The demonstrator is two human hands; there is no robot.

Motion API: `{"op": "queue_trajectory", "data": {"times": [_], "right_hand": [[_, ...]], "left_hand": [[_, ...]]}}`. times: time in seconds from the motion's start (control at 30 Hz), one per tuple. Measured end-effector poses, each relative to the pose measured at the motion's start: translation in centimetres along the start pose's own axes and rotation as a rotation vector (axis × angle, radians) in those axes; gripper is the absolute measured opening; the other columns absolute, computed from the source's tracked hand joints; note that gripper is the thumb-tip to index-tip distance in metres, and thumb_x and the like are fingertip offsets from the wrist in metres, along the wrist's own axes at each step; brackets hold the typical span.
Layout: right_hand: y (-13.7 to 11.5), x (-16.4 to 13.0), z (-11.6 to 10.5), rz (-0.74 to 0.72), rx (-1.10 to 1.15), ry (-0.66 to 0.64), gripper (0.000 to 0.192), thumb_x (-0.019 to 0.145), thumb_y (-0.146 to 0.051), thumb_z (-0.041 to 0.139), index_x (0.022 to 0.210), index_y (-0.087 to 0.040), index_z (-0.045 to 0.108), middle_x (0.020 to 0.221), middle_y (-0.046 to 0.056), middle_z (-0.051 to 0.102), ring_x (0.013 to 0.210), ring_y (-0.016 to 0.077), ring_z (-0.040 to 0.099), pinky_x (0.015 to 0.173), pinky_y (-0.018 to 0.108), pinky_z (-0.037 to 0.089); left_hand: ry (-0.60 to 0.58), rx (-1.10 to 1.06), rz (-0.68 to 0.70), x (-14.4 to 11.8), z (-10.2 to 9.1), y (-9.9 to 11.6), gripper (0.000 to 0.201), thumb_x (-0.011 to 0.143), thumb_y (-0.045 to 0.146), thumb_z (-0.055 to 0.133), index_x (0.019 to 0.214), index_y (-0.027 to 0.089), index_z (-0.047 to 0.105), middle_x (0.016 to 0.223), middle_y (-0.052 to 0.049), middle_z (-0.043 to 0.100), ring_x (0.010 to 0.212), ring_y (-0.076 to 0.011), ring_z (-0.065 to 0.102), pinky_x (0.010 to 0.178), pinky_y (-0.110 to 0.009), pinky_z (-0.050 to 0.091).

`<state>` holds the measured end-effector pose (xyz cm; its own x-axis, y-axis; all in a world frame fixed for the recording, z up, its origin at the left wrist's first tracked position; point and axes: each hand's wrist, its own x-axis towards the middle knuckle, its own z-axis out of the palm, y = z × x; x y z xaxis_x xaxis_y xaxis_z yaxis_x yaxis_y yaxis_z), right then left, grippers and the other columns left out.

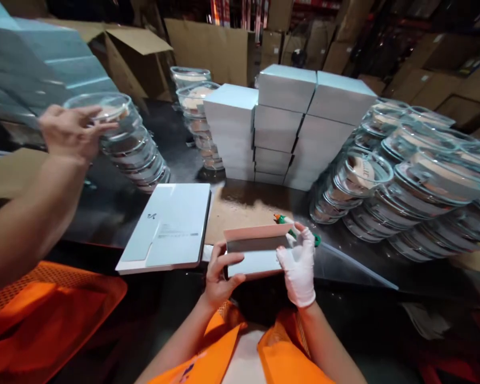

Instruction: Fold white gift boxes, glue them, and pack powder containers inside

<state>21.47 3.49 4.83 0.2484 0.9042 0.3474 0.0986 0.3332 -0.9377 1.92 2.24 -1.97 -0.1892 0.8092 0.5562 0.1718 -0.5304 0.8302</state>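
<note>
Bowls of clear round glass [138, 154] rise stacked at far left, a co-worker's bare hand [74, 130] at the top rim. Next lies a pile of flat white printed cardboard [176, 229]. Your bare left hand [222, 272] grips the left end of an open, long cardboard box [256, 262] — white near panel, raised flap — right in front of you. White rectangular boxes [282, 117] stand stacked beyond it. Your white-gloved right hand [298, 269] holds the other end (fingers curled around it) — and more glass bowls [424, 181] stand at far right.
</note>
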Motion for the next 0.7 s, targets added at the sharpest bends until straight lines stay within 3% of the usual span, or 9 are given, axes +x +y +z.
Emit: {"op": "queue_trajectory", "data": {"times": [0.1,0.17,0.23,0.3,0.37,0.47,0.53,0.6,0.7], "right_hand": [[0.1,0.0,-4.0,0.217,-0.079,-0.012,0.05,0.096,-0.059,0.06,0.132,-0.024,0.063,0.139,0.016,0.071,0.124,0.031,0.072,0.104,0.046,0.059],[0.8,-0.2,-7.4,0.354,-0.421,0.072,0.056,0.096,-0.069,0.047,0.11,-0.021,0.071,0.121,0.018,0.078,0.113,0.0344,0.075,0.101,0.047,0.058],[1.7,-0.1,-10.2,0.476,-0.841,0.059,0.059,0.093,-0.072,0.043,0.102,-0.022,0.073,0.12,0.019,0.078,0.116,0.038,0.073,0.1,0.049,0.057],[2.6,0.6,-11.3,0.605,-1.056,-0.049,0.063,0.092,-0.075,0.041,0.105,-0.023,0.074,0.121,0.02,0.078,0.11,0.0404,0.075,0.094,0.051,0.058],[3.1,1.5,-11.0,0.695,-1.128,-0.16,0.067,0.09,-0.077,0.044,0.112,-0.022,0.074,0.118,0.021,0.079,0.102,0.0412,0.078,0.088,0.052,0.059],[3.2,2.9,-9.7,0.732,-1.139,-0.223,0.061,0.08,-0.071,0.059,0.111,-0.022,0.076,0.103,0.019,0.082,0.093,0.0399,0.079,0.083,0.048,0.059],[3.4,3.4,-9.4,0.723,-1.048,-0.193,0.049,0.072,-0.065,0.066,0.094,-0.023,0.078,0.088,0.016,0.082,0.086,0.0381,0.078,0.077,0.044,0.058],[3.8,3.3,-9.4,0.734,-0.818,-0.133,0.042,0.065,-0.061,0.069,0.081,-0.022,0.075,0.078,0.012,0.08,0.079,0.0347,0.077,0.071,0.04,0.058],[4.8,2.1,-9.1,0.706,-0.358,0.037,0.043,0.058,-0.057,0.077,0.08,-0.019,0.073,0.068,0.007,0.076,0.065,0.0291,0.073,0.06,0.036,0.058]], "left_hand": [[-0.051,0.111,0.149,0.8,-0.9,-0.9,0.064,0.077,0.081,0.076,0.093,0.02,0.079,0.112,-0.013,0.068,0.111,-0.031,0.07,0.093,-0.04,0.058],[-0.066,0.105,0.246,1.2,-1.2,-1.1,0.073,0.072,0.088,0.072,0.1,0.02,0.079,0.117,-0.014,0.068,0.11,-0.0311,0.071,0.091,-0.04,0.059],[-0.1,0.074,0.315,1.5,-1.0,-1.3,0.079,0.069,0.088,0.074,0.11,0.021,0.077,0.122,-0.015,0.067,0.112,-0.0313,0.072,0.091,-0.04,0.06],[-0.139,0.033,0.357,1.8,-0.5,-1.3,0.075,0.071,0.08,0.082,0.119,0.023,0.072,0.124,-0.016,0.067,0.116,-0.0326,0.071,0.094,-0.042,0.059],[-0.157,-0.007,0.384,2.2,0.1,-1.3,0.064,0.078,0.066,0.086,0.123,0.024,0.068,0.126,-0.017,0.065,0.119,-0.0327,0.07,0.094,-0.041,0.059],[-0.138,-0.058,0.403,2.8,0.7,-1.1,0.053,0.085,0.057,0.082,0.122,0.025,0.064,0.126,-0.016,0.063,0.114,-0.0295,0.07,0.087,-0.038,0.06],[-0.109,-0.067,0.387,2.8,0.7,-0.5,0.051,0.086,0.055,0.083,0.123,0.025,0.064,0.119,-0.013,0.065,0.111,-0.0287,0.069,0.088,-0.038,0.06],[-0.087,-0.05,0.329,2.2,0.1,0.2,0.05,0.084,0.051,0.085,0.122,0.025,0.067,0.114,-0.013,0.068,0.116,-0.031,0.068,0.095,-0.041,0.058],[-0.066,-0.023,0.141,0.5,-1.3,1.1,0.051,0.079,0.056,0.088,0.115,0.023,0.073,0.117,-0.015,0.071,0.124,-0.0353,0.065,0.103,-0.047,0.055]]}}
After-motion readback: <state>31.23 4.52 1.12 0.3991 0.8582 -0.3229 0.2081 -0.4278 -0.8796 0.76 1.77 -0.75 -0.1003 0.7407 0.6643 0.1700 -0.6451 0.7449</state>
